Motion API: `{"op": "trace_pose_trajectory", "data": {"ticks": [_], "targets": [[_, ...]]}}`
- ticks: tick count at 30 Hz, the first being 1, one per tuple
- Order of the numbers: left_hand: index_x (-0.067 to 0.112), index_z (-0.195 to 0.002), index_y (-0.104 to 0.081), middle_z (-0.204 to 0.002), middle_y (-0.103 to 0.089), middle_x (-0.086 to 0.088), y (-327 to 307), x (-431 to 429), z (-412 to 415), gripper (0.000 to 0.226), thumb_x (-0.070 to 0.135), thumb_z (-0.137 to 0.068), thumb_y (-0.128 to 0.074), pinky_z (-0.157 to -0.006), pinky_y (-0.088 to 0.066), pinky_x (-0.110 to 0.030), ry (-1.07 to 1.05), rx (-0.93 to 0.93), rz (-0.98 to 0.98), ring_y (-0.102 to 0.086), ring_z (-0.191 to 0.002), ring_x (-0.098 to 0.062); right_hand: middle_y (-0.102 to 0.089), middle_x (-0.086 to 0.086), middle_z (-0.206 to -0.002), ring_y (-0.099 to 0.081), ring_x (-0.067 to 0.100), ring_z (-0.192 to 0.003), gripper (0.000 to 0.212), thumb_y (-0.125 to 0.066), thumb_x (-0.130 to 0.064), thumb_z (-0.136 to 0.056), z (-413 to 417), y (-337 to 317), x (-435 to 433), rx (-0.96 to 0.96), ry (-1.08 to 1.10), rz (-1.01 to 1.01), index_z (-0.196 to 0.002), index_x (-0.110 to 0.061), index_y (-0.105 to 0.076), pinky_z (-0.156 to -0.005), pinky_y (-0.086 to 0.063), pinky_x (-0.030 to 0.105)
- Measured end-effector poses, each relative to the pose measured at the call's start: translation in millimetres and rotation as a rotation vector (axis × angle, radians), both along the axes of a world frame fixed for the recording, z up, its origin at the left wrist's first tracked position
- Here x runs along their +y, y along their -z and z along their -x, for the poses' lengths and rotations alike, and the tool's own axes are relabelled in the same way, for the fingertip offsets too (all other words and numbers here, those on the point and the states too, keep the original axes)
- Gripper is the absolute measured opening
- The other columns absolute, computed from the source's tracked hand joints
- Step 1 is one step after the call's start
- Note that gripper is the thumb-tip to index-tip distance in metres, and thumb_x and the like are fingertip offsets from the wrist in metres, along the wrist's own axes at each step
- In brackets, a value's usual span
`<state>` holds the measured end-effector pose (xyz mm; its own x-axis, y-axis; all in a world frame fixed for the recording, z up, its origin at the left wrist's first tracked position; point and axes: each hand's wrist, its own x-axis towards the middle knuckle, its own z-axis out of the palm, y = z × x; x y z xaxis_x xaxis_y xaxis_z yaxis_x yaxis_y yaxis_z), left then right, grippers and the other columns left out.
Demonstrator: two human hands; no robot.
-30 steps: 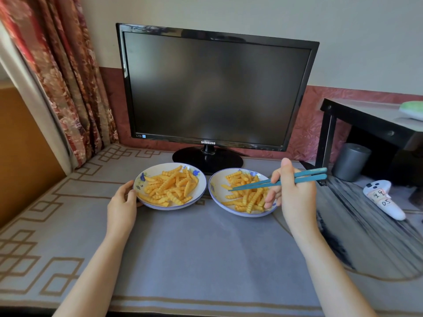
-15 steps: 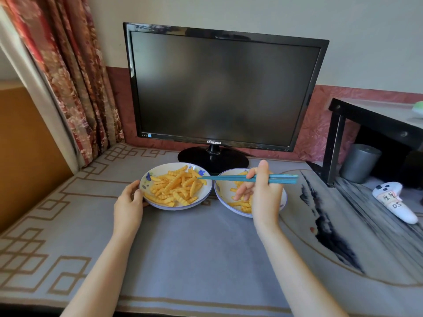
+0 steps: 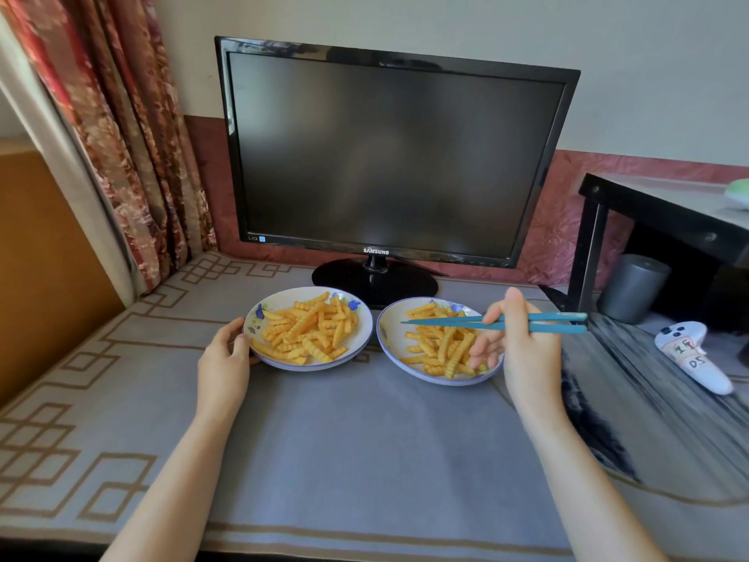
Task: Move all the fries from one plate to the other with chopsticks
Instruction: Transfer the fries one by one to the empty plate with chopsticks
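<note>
**A:** While our left hand (image 3: 225, 358) is gripping the near rim of the left plate (image 3: 283, 296), we are steadying it. Its fries (image 3: 310, 332) are lying heaped in the middle.

**B:** And over the right plate (image 3: 391, 330) our chopsticks (image 3: 494, 321) are hovering level. Our right hand (image 3: 527, 350) is pinching them, and the tips are lying close together and carrying nothing.

**A:** We are thinking the tips need dipping to one fry on the right-hand pile (image 3: 441, 346). We should be taking it mid-length, across its ridges, so it is not swinging.

**B:** Around us, a flowered curtain (image 3: 133, 135) is hanging at left and a grey patterned cloth (image 3: 344, 440) is covering the table. A dark monitor (image 3: 389, 156) is standing behind the plates, and a grey bin (image 3: 632, 288) and a white controller (image 3: 697, 354) are sitting at right.
</note>
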<state>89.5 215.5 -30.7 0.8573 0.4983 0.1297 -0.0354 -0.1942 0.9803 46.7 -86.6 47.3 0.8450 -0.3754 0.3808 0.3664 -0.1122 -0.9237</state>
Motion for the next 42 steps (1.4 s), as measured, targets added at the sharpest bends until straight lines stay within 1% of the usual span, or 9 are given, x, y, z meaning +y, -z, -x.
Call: {"op": "trace_pose_trajectory", "data": {"ticks": [3, 6, 13, 18, 21, 24, 30, 37, 42], "targets": [[0.008, -0.135, -0.052, -0.123, -0.062, -0.011, -0.3, -0.4, -0.5, 0.038, 0.009, -0.100, -0.038, -0.080, -0.046, -0.026, 0.006, 0.000, 0.000, -0.065, -0.093, -0.023, -0.052, 0.015, -0.042, -0.047, 0.022, -0.031, 0.042, -0.040, -0.028, -0.103, 3.4, -3.5, -9.8, -0.002, -0.004, 0.048, -0.068, -0.010, -0.053, -0.034, -0.033, 0.019], [0.008, -0.135, -0.052, -0.123, -0.062, -0.012, 1.5, 0.8, -0.8, 0.038, 0.010, -0.100, -0.038, -0.082, -0.047, -0.029, 0.011, -0.002, 0.001, -0.065, -0.091, -0.022, -0.051, 0.018, -0.043, -0.046, 0.023, -0.031, 0.042, -0.040, -0.028, -0.103, 0.9, -4.4, -10.5, 0.017, -0.027, 0.098, -0.069, -0.007, -0.053, -0.035, -0.032, 0.019], [0.009, -0.134, -0.052, -0.122, -0.063, -0.011, 0.7, 0.1, -1.4, 0.037, 0.010, -0.100, -0.038, -0.081, -0.048, -0.029, 0.009, 0.000, 0.004, -0.065, -0.091, -0.022, -0.053, 0.011, -0.043, -0.046, 0.023, -0.034, 0.044, -0.038, -0.030, -0.104, -11.7, 1.3, -4.0, 0.089, -0.043, 0.211, -0.075, -0.001, -0.054, -0.037, -0.033, 0.018], [0.010, -0.134, -0.052, -0.120, -0.063, -0.010, 0.4, -0.2, -1.3, 0.037, 0.010, -0.100, -0.039, -0.079, -0.046, -0.026, 0.004, 0.007, 0.014, -0.066, -0.092, -0.022, -0.054, 0.012, -0.043, -0.049, 0.023, -0.035, 0.045, -0.038, -0.034, -0.103, -13.4, 3.7, 0.6, 0.079, 0.028, 0.132, -0.071, -0.008, -0.054, -0.038, -0.034, 0.017], [0.009, -0.135, -0.052, -0.119, -0.063, -0.009, 0.2, -0.7, -1.5, 0.037, 0.011, -0.100, -0.038, -0.080, -0.047, -0.028, 0.004, 0.004, 0.013, -0.065, -0.089, -0.021, -0.052, 0.012, -0.042, -0.049, 0.022, -0.033, 0.043, -0.038, -0.033, -0.104, -11.4, 2.6, 4.9, 0.042, 0.031, 0.037, -0.072, -0.008, -0.053, -0.035, -0.033, 0.017], [0.009, -0.134, -0.052, -0.118, -0.062, -0.008, -0.1, -0.7, -0.8, 0.037, 0.010, -0.100, -0.038, -0.079, -0.046, -0.027, 0.004, 0.004, 0.011, -0.065, -0.089, -0.022, -0.052, 0.010, -0.040, -0.050, 0.023, -0.034, 0.043, -0.037, -0.033, -0.104, -11.3, 1.8, 10.5, 0.000, 0.040, -0.007, -0.071, -0.009, -0.051, -0.037, -0.032, 0.020], [0.008, -0.133, -0.053, -0.120, -0.063, -0.010, -0.5, -0.5, 0.4, 0.038, 0.008, -0.099, -0.037, -0.085, -0.048, -0.031, 0.007, -0.004, 0.020, -0.065, -0.087, -0.021, -0.054, 0.014, -0.042, -0.051, 0.022, -0.035, 0.044, -0.035, -0.033, -0.104, -13.3, -3.2, 22.8, -0.041, 0.033, -0.098, -0.070, -0.009, -0.049, -0.041, -0.034, 0.025], [0.008, -0.134, -0.053, -0.122, -0.062, -0.010, -0.6, 0.7, -0.3, 0.038, 0.009, -0.099, -0.038, -0.083, -0.050, -0.030, 0.008, -0.010, 0.039, -0.064, -0.085, -0.015, -0.052, 0.013, -0.040, -0.052, 0.027, -0.040, 0.044, -0.037, -0.031, -0.103, -17.5, -13.3, 47.9, -0.049, -0.006, -0.214, -0.066, -0.011, -0.049, -0.042, -0.036, 0.024], [0.007, -0.133, -0.053, -0.121, -0.062, -0.009, -1.8, -1.1, 0.6, 0.036, 0.008, -0.100, -0.038, -0.075, -0.046, -0.022, 0.003, -0.010, 0.035, -0.063, -0.084, -0.014, -0.054, 0.014, -0.043, -0.054, 0.027, -0.039, 0.043, -0.037, -0.032, -0.103, -27.7, -7.6, 68.1, 0.008, -0.085, -0.195, -0.070, -0.008, -0.049, -0.042, -0.036, 0.024]]}}
